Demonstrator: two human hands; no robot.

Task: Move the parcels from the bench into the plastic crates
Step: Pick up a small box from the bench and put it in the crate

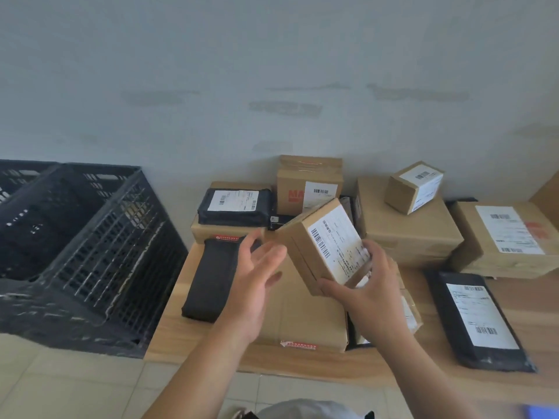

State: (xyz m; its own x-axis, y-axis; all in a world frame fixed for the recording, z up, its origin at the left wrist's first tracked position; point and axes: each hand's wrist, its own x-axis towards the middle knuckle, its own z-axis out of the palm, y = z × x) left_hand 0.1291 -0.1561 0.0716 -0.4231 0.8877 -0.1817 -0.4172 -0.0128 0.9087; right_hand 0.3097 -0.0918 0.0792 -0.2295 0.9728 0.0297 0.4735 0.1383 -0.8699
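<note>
Holding a small cardboard parcel (pixel 325 246) tilted above the wooden bench (pixel 169 331), our right hand (pixel 367 285) curls thumb and fingers round its near lower corner, label face up. Our left hand (pixel 257 276) floats at nine o'clock of that parcel with fingers spread and relaxed, gripping nothing; its fingertips sit just beside the box's left edge, though we cannot tell whether they touch it. Under both hands lies a large flat carton (pixel 305 322), and at its ten o'clock a black wrapped parcel (pixel 211 279) rests on the bench. At three o'clock lies a black mailer (pixel 478 322) with a white label. At nine o'clock of the bench stands the dark plastic crate (pixel 90 246), with what seems a second crate (pixel 18 176) behind it. Farther off, toward twelve o'clock against the wall, a black labelled pouch (pixel 236 207) tops a carton, beside an upright brown box (pixel 308 189). At one o'clock a small cube box (pixel 414 186) sits on a big carton (pixel 408 231), with another labelled carton (pixel 508 237) at two o'clock.
</note>
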